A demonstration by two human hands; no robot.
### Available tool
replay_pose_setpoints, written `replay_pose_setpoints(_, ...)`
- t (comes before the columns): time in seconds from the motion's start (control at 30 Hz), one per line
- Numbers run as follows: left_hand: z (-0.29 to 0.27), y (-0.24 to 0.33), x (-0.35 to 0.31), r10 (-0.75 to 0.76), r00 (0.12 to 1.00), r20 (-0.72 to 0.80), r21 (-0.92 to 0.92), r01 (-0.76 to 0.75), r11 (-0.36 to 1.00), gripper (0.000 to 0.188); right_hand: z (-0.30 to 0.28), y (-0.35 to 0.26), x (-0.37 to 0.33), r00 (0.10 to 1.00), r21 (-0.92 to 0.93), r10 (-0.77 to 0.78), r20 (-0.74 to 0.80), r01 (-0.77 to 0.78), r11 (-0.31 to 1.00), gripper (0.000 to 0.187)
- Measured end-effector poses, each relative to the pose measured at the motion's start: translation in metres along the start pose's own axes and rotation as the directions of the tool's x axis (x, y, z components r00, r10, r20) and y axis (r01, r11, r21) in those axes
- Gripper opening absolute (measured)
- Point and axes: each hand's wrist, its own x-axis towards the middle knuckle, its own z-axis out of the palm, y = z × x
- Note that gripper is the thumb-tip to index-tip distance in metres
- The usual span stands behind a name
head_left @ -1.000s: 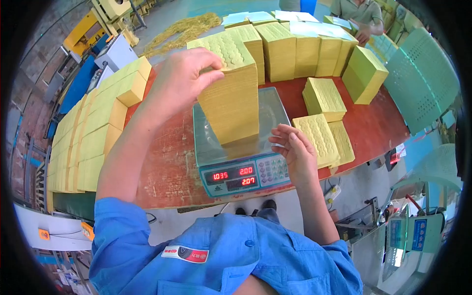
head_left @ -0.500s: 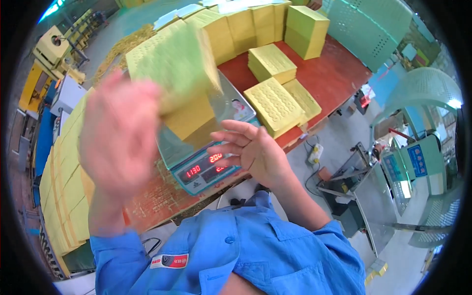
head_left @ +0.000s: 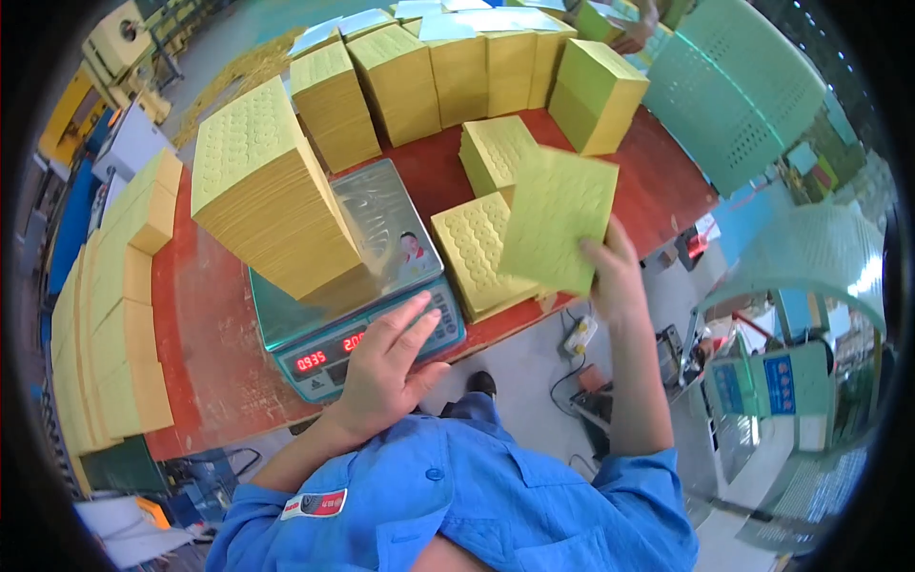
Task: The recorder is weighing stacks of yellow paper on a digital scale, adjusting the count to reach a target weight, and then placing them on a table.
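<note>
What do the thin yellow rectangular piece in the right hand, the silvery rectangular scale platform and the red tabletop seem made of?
The thin yellow piece: probably matte paper, by its dull, faintly embossed surface.
The silvery scale platform: likely glossy metal, by its bright reflections.
The red tabletop: perhaps painted wood, by its worn patches.

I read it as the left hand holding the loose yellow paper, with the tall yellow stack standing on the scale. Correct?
Not quite: the right hand holds the loose yellow paper, as the head view shows. The tall yellow stack does stand on the scale.
</note>
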Motion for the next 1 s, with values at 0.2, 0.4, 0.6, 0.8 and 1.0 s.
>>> replay_pose_setpoints(0.2, 0.013, 0.011, 0.005, -0.270, 0.950, -0.154, -0.039, 0.267, 0.963, 0.046, -0.020, 0.008, 0.166, 0.990, -0.086, 0.098, 0.098, -0.089, 0.992, 0.058)
replay_pose_setpoints(0.4, 0.016, 0.036, -0.031, -0.496, 0.785, -0.372, 0.034, 0.545, 0.838, 0.038, -0.017, 0.054, 0.241, 0.949, -0.295, 0.235, 0.209, -0.168, 0.940, 0.059)
replay_pose_setpoints(0.6, 0.022, 0.055, -0.077, -0.630, 0.536, -0.562, -0.063, 0.732, 0.679, 0.037, -0.038, 0.085, 0.276, 0.940, -0.599, 0.176, 0.293, 0.037, 0.800, 0.050)
replay_pose_setpoints(0.8, 0.004, 0.063, -0.083, -0.638, 0.406, -0.654, -0.093, 0.794, 0.600, 0.036, -0.036, 0.076, 0.270, 0.970, -0.752, 0.008, 0.244, 0.184, 0.633, 0.057)
replay_pose_setpoints(1.0, -0.028, 0.051, -0.088, -0.563, 0.393, -0.727, -0.077, 0.768, 0.636, 0.031, -0.028, 0.075, 0.260, 0.959, -0.857, -0.121, 0.258, 0.284, 0.430, 0.058)
